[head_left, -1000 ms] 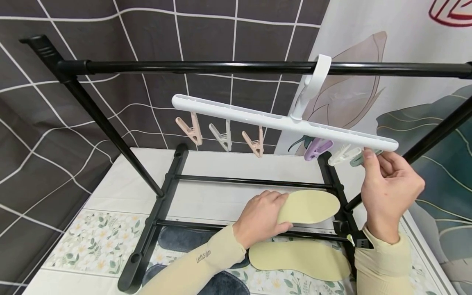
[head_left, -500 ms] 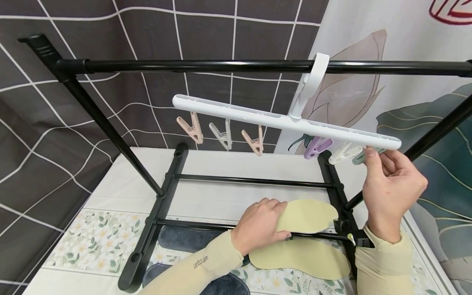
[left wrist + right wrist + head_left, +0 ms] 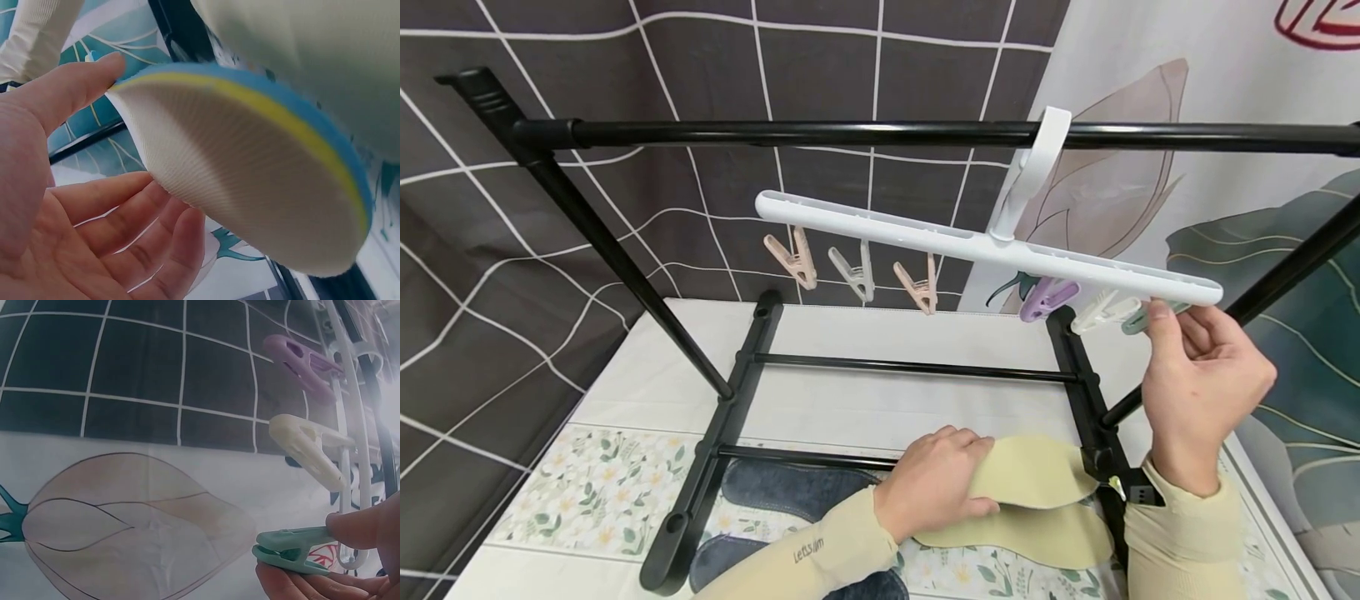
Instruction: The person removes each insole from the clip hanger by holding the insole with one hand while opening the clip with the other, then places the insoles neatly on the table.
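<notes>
My left hand [image 3: 936,483] grips one end of a pale yellow insole [image 3: 1030,471], which tilts down over a second pale yellow insole [image 3: 1067,537]. Up close in the left wrist view, the held insole [image 3: 250,175] has a ribbed cream face and a blue-and-yellow edge. A white clip hanger [image 3: 880,232] hooks over the rack's black top bar [image 3: 775,135]. At the hanger's right end my right hand [image 3: 1206,387] pinches a green clothespin [image 3: 294,544] between thumb and fingers. Beside it hang a cream clothespin [image 3: 306,450] and a purple one.
Several more clothespins, among them a pink one [image 3: 793,260], hang along the hanger's left half. Dark blue insole-shaped pieces [image 3: 797,490] lie beneath my left forearm. The rack's lower bar [image 3: 820,458] crosses above the flowered cloth [image 3: 602,492]. Gridded dark fabric stands behind.
My left hand has lowered and tipped the held insole toward me, so it now overlaps the second insole. My right hand and the hanger's right end have shifted slightly right.
</notes>
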Action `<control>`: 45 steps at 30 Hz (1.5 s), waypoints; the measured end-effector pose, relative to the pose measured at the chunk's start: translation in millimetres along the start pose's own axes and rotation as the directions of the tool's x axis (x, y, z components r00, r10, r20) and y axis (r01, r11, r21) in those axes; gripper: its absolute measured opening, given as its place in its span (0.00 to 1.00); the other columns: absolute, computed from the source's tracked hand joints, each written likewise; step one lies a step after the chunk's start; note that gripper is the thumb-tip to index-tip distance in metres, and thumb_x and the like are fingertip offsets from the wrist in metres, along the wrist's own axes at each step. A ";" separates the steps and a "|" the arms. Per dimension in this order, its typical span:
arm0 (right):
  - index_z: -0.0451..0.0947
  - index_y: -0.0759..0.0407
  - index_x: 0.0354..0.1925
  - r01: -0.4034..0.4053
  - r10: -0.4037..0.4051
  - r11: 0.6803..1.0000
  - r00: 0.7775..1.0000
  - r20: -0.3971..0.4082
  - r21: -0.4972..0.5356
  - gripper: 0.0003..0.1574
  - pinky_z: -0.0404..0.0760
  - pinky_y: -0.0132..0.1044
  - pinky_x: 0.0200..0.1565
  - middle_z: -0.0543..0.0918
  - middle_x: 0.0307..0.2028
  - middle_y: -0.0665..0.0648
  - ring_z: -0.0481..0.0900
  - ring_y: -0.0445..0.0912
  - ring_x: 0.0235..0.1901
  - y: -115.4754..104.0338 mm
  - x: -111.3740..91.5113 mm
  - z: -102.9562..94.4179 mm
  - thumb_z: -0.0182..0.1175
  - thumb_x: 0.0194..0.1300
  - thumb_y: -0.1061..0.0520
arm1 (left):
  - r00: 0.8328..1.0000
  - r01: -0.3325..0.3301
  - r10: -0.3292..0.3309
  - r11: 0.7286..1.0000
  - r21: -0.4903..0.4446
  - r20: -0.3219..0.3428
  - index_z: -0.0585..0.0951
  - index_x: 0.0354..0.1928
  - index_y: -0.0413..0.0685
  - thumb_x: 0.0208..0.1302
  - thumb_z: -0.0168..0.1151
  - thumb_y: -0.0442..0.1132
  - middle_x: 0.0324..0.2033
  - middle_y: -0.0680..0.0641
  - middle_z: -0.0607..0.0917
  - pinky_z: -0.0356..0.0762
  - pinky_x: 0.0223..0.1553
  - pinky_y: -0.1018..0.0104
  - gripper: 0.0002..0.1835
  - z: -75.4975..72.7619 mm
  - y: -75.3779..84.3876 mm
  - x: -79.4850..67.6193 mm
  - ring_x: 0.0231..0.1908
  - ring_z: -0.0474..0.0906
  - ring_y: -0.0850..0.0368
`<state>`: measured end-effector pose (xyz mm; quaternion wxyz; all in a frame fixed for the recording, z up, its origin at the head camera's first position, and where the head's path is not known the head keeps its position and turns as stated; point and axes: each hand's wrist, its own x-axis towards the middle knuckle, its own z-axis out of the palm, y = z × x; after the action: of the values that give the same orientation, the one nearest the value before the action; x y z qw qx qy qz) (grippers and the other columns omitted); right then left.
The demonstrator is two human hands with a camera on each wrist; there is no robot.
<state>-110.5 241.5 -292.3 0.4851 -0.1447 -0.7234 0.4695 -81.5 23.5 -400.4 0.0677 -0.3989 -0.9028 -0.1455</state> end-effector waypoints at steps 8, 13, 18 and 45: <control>0.84 0.54 0.43 -0.020 0.021 0.999 1.000 -0.009 0.028 0.14 0.79 0.27 0.41 0.85 0.37 0.55 0.83 0.37 0.35 -10.8 -3.6 -0.6 0.65 0.56 0.57 | 1.000 -0.016 0.016 1.000 -0.019 0.003 0.78 0.53 0.49 0.45 0.68 0.60 0.42 0.57 0.81 0.73 0.33 0.76 0.34 9.7 7.4 -6.5 0.35 0.75 0.65; 0.84 0.55 0.43 -0.023 0.024 0.998 1.000 -0.015 0.062 0.14 0.79 0.28 0.41 0.85 0.37 0.56 0.84 0.38 0.35 -12.0 -3.8 -0.1 0.64 0.56 0.58 | 0.999 -0.040 0.040 0.999 -0.031 0.019 0.78 0.53 0.52 0.45 0.68 0.61 0.40 0.59 0.80 0.70 0.34 0.78 0.33 14.6 12.4 -10.7 0.33 0.72 0.68; 0.84 0.55 0.43 -0.040 0.042 0.996 0.999 -0.022 0.077 0.15 0.79 0.29 0.42 0.85 0.37 0.56 0.84 0.38 0.35 -12.3 -3.7 0.1 0.65 0.55 0.59 | 0.997 -0.062 0.062 0.998 -0.006 0.044 0.78 0.50 0.53 0.44 0.68 0.63 0.38 0.60 0.79 0.71 0.37 0.76 0.33 16.9 16.4 -13.9 0.33 0.72 0.68; 0.84 0.55 0.43 -0.036 0.038 0.996 0.999 -0.018 0.086 0.14 0.79 0.28 0.41 0.85 0.37 0.56 0.84 0.38 0.34 -17.4 -5.1 1.5 0.65 0.55 0.59 | 0.972 -0.133 0.130 0.991 0.003 0.197 0.77 0.53 0.55 0.47 0.64 0.66 0.43 0.60 0.79 0.71 0.37 0.78 0.34 25.8 38.2 -29.2 0.43 0.73 0.67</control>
<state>-105.0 228.2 -281.0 0.4891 -0.1420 -0.6951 0.5075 -33.7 35.6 -423.9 -0.0088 -0.4696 -0.8778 -0.0936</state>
